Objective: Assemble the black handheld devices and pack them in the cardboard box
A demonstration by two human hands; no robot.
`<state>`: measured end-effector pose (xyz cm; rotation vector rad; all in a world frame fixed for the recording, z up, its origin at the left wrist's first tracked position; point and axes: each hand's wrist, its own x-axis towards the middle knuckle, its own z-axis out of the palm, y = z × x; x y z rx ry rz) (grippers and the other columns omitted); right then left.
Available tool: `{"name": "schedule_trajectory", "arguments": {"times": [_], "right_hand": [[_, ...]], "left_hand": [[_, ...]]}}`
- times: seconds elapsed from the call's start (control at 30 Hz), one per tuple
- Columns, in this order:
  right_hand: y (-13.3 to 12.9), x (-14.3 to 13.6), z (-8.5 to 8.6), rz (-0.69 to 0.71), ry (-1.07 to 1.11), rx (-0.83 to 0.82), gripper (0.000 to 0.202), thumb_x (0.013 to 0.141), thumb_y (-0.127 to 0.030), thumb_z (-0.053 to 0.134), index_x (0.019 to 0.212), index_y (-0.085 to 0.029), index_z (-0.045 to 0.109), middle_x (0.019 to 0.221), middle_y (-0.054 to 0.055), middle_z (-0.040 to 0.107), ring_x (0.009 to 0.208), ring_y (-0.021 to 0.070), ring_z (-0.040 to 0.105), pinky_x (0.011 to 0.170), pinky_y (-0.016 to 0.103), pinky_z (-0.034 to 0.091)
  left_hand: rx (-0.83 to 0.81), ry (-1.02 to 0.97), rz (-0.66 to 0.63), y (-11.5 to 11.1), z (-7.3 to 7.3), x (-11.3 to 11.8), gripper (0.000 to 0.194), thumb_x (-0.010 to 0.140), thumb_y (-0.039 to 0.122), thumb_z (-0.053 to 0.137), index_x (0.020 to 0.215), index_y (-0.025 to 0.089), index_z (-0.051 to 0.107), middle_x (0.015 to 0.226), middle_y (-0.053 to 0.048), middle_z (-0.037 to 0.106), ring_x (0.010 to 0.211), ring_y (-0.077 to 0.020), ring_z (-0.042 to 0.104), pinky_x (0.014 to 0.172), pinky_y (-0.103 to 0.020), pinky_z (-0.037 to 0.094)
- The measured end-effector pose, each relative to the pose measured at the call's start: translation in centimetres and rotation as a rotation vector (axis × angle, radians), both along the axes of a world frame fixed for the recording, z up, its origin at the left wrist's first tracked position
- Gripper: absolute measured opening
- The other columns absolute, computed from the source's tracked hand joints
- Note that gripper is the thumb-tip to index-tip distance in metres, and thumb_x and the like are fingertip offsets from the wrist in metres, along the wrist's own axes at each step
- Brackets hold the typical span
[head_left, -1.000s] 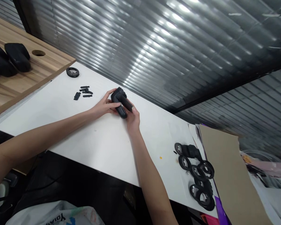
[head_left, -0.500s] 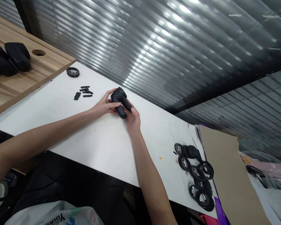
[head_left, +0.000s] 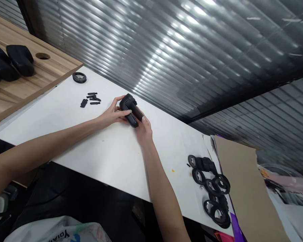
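Observation:
Above the white table, both of my hands are closed around a black plastic housing (head_left: 126, 105). It is a bent piece with two long arms side by side and a ridged top end; its exact kind I cannot tell. My left hand (head_left: 114, 115) grips the left arm, thumb across its front and index finger at the top end. On the other side, my right hand (head_left: 144, 131) has its thumb on the lower end of the right arm, and its other fingers are partly hidden behind the piece. Several small flat black strips (head_left: 95, 98) lie left of my left hand.
A black ring (head_left: 79, 77) lies at the table's far left corner. Several black rings (head_left: 198, 176) and dark ridged parts lie at the right, beside brown cardboard (head_left: 244, 181). On the wooden board (head_left: 58, 64) at left sit black moulded pieces (head_left: 20, 59). A corrugated metal wall (head_left: 151, 50) borders the table.
The lower end of the housing has tilted very slightly to the right, and my right thumb has shifted a little with it. Both hands keep their hold.

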<state>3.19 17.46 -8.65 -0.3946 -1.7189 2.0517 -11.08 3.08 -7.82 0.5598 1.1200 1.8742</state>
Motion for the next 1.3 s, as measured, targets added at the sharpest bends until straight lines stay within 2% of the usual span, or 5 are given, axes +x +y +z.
{"name": "schedule_trajectory", "arguments": {"times": [0.4,0.83,0.97,1.1,1.3], "right_hand": [[0.0,-0.2,0.1,-0.013,-0.004,-0.013,0.083,0.074,-0.076,0.092,0.141,-0.029,0.077,0.155,0.008,0.075,0.154,0.0391,0.064,0.136,0.063,0.043],[0.1,-0.5,-0.2,-0.041,-0.006,0.065,0.089,0.073,-0.078,0.092,0.145,-0.029,0.075,0.158,0.010,0.073,0.154,0.0383,0.064,0.135,0.062,0.044],[-0.2,-0.8,-0.8,-0.090,0.013,0.187,0.091,0.073,-0.071,0.095,0.149,-0.028,0.072,0.161,0.012,0.070,0.159,0.0374,0.058,0.138,0.059,0.041],[-1.1,-1.0,-1.0,-0.106,0.014,0.297,0.101,0.067,-0.068,0.100,0.154,-0.028,0.066,0.165,0.014,0.066,0.165,0.0383,0.050,0.135,0.058,0.046],[-2.3,-0.4,-0.4,-0.091,-0.056,0.417,0.100,0.073,-0.059,0.100,0.161,-0.035,0.060,0.171,0.010,0.060,0.166,0.0380,0.047,0.130,0.059,0.052]], "left_hand": [[0.014,-0.008,-0.009,0.2,-0.5,-0.2,0.093,0.088,0.031,0.095,0.162,0.035,0.039,0.110,-0.002,0.072,0.089,-0.0230,0.081,0.107,-0.063,0.066],[0.006,-0.046,0.002,0.2,-0.3,-0.1,0.097,0.087,0.034,0.096,0.166,0.037,0.041,0.112,-0.002,0.073,0.092,-0.0237,0.080,0.104,-0.058,0.067],[-0.027,-0.082,0.012,0.3,0.0,0.1,0.099,0.085,0.042,0.097,0.167,0.037,0.042,0.124,-0.007,0.073,0.101,-0.0275,0.079,0.100,-0.057,0.068],[-0.039,-0.106,0.010,0.3,0.2,0.3,0.095,0.083,0.041,0.098,0.162,0.035,0.045,0.143,-0.011,0.070,0.117,-0.0325,0.077,0.104,-0.058,0.066],[-0.013,-0.101,0.001,0.1,0.7,0.5,0.086,0.076,0.031,0.102,0.147,0.028,0.052,0.132,-0.010,0.073,0.118,-0.0329,0.077,0.114,-0.064,0.060]]}}
